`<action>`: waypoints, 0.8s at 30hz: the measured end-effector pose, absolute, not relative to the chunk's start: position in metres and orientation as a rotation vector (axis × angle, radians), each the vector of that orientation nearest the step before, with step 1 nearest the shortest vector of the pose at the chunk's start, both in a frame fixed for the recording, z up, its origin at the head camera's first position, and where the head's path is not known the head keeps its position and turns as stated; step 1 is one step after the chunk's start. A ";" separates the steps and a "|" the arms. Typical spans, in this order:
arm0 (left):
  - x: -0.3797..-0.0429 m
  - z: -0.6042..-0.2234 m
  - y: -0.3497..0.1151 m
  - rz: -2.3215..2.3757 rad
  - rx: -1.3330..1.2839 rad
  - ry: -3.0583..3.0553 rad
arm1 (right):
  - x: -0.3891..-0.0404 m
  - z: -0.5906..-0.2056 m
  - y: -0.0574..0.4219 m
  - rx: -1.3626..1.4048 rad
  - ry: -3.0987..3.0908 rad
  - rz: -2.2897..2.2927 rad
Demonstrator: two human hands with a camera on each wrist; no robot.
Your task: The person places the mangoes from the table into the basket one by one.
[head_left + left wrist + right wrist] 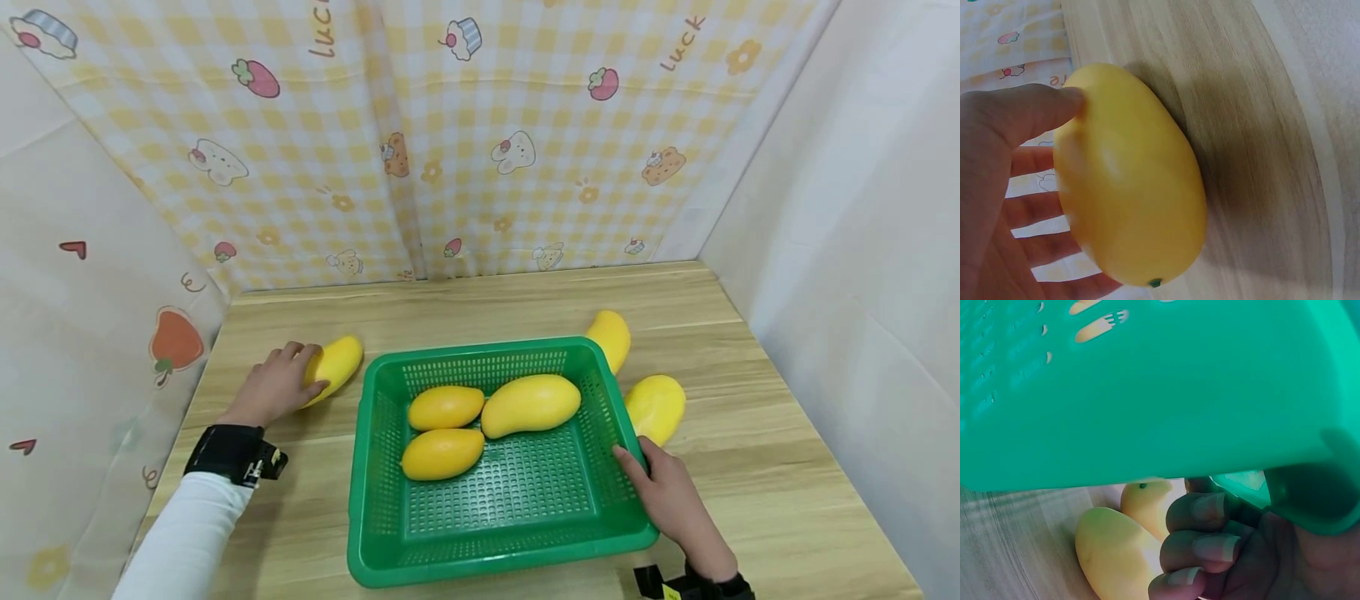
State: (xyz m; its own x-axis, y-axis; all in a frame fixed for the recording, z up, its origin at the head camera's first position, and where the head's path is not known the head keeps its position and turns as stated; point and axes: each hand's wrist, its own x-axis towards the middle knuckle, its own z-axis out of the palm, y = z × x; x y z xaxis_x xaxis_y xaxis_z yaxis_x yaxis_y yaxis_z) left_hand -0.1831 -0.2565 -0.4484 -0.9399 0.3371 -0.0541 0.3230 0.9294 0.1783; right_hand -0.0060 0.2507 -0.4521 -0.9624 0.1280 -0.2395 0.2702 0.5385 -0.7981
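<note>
My left hand (276,385) grips a yellow mango (339,363) at the left of the table. In the left wrist view, the thumb lies over one end of this mango (1132,181) and the fingers reach round its far side; a small green stem spot shows at the other end. A green plastic basket (495,557) with perforated walls stands at the centre and holds three mangoes: a large one (531,406) and two smaller ones (446,408). With its fingers curled under the rim, my right hand (671,492) holds the basket's right side.
Two more mangoes lie on the wooden table (757,467) right of the basket: one (655,408) near my right hand, another (611,340) behind it, partly hidden by the rim. A checked curtain (465,125) hangs behind, with pale cloth walls at both sides.
</note>
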 end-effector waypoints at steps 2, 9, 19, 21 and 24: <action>-0.182 -0.449 -0.256 0.256 0.508 2.993 | -0.006 -0.453 0.251 0.348 2.615 -1.400; -0.178 -0.446 -0.253 0.211 0.466 2.980 | -0.006 -0.452 0.251 0.349 2.602 -1.420; -0.174 -0.437 -0.249 0.199 0.489 3.002 | -0.007 -0.451 0.252 0.359 2.590 -1.420; -0.173 -0.433 -0.250 0.224 0.575 2.979 | -0.007 -0.452 0.252 0.362 2.579 -1.427; -0.171 -0.429 -0.254 0.280 0.667 2.919 | -0.007 -0.452 0.252 0.360 2.568 -1.437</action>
State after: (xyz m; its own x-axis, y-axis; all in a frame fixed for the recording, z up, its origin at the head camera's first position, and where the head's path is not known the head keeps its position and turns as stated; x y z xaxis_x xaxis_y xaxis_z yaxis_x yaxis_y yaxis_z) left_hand -0.1712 -0.2536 -0.4287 -0.8930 0.4412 -0.0885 0.4164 0.8848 0.2094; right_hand -0.0069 0.2520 -0.4520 -0.9552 0.1239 -0.2689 0.2940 0.5045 -0.8118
